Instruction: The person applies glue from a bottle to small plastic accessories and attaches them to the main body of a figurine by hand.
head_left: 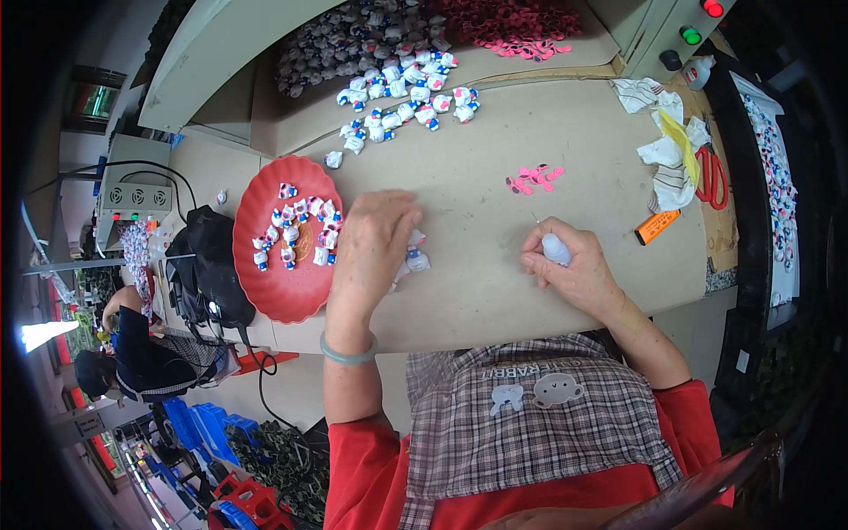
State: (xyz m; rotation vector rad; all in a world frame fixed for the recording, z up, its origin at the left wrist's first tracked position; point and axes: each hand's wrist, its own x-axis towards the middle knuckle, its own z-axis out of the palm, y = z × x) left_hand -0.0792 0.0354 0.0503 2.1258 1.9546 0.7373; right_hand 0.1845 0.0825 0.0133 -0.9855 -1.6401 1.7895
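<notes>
My right hand is closed round a small white squeeze bottle with a thin needle tip. On the left, my left hand is over the table, back upward, its fingers bent and close together. Whatever they may hold is hidden. Partly covered by that hand are a few small white figurines. Beside it stands a red scalloped plate carrying several white and blue figurines with pink parts. Small pink pieces lie in a loose group beyond my right hand.
Piles of white figurines and pink pieces fill the far shelf. At right lie rumpled cloths, red-handled scissors and an orange box-like item. A black bag sits left of the plate. Another person works at far left.
</notes>
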